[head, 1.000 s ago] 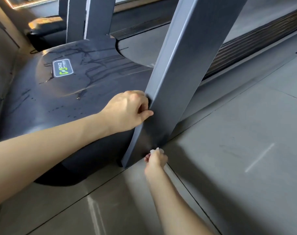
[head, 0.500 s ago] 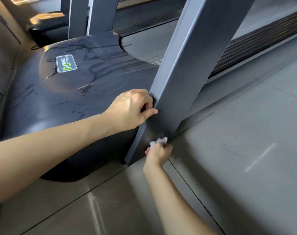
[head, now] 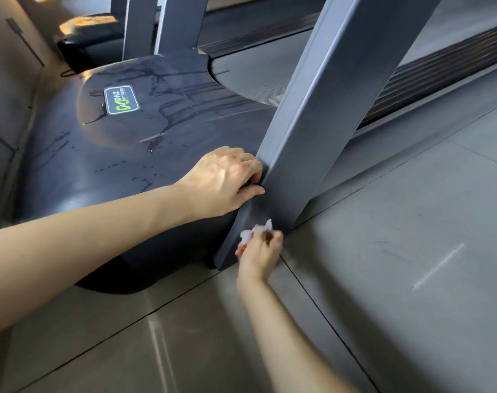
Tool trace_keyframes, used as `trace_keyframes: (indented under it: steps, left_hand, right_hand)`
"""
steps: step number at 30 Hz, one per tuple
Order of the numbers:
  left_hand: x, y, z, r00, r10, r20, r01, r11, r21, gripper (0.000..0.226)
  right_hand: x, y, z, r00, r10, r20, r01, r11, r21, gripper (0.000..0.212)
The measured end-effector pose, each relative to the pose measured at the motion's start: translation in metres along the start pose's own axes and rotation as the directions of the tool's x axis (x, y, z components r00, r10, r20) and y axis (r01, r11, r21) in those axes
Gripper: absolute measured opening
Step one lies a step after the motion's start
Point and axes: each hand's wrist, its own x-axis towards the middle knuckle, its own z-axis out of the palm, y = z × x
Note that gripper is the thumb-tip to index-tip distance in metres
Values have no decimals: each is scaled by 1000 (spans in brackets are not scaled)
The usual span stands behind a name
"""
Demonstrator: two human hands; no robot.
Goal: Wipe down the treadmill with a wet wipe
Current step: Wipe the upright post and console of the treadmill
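Head view is showing your right hand sitting higher on the treadmill's grey upright post than half a second ago, when it was working nearer the post's foot; a second ago it was lower again, right at the floor joint. Your left hand is staying where it was, at the centre of the frame.

You are pinching the white wet wipe in your right fingers, which are curled closed around it; the crumpled wipe is sticking out above your fingertips and pressing against the lower face of the post, just below centre frame. Whether your thumb is on the wipe cannot be told. Your left hand is gripping the post's near edge a little higher up, thumb lying across the front face and the other fingers wrapping round behind, closed on the post and holding nothing else.

Left of the post, the dark motor cover is filling the middle left of the frame, streaked with wet marks and carrying a green-lettered logo badge. The running belt is curving behind the post at upper centre. Grey floor tiles are spreading across the lower right. Your left forearm is crossing in front of the cover's near edge.
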Motion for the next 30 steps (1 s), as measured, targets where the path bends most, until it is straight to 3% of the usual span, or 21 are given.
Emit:
trace_keyframes:
  steps: [2,4,6,8,10,12,15,17,20,22,24,26,30]
  left_hand:
    - [-2,-4,0,1000,5,-5,-5,1000,1,24]
    - [-3,-8,0,1000,-8,-1,8,1000,-17,23]
    - [-2,-10,0,1000,-25,14,26,999,-45,24]
    - [0,-11,1,999,-39,32,41,997,-61,26]
    - [1,-12,0,998,-49,41,52,996,-68,27]
    - [2,-12,0,997,-57,51,61,996,-71,26]
    - [1,-11,1,996,-67,63,72,994,-80,26]
    - [1,-11,2,996,-72,60,77,994,-83,25]
    - [0,-10,2,996,-72,57,76,993,-85,24]
    - [0,-10,2,996,-73,53,77,994,-82,24]
    - [1,-10,2,995,-76,58,81,993,-90,24]
    - [2,-11,2,994,-79,72,86,991,-101,27]
    - [3,-14,2,993,-83,79,91,990,-110,30]
  right_hand:
    - [8,-36,13,969,-244,-43,244,970,-15,12]
    - [5,-55,18,890,-455,-24,452,889,-74,12]
    - [-5,-48,14,835,-551,15,547,825,-145,14]
    - [-14,-13,0,883,-461,84,469,866,-172,17]
    - [-20,33,-20,948,-251,197,292,930,-225,16]
    - [-21,61,-32,960,-51,274,136,945,-299,17]
    - [-22,55,-26,969,168,183,-146,981,-124,21]
    - [-14,30,-15,984,162,75,-160,987,-36,18]
    - [4,-15,1,992,-122,19,122,993,8,18]
    - [5,-37,5,898,-436,54,439,894,-90,21]
    - [-5,-40,1,761,-631,148,646,717,-262,23]
    - [-11,-20,-11,716,-643,272,696,628,-349,22]
    - [-8,36,-35,765,-448,462,636,638,-434,25]
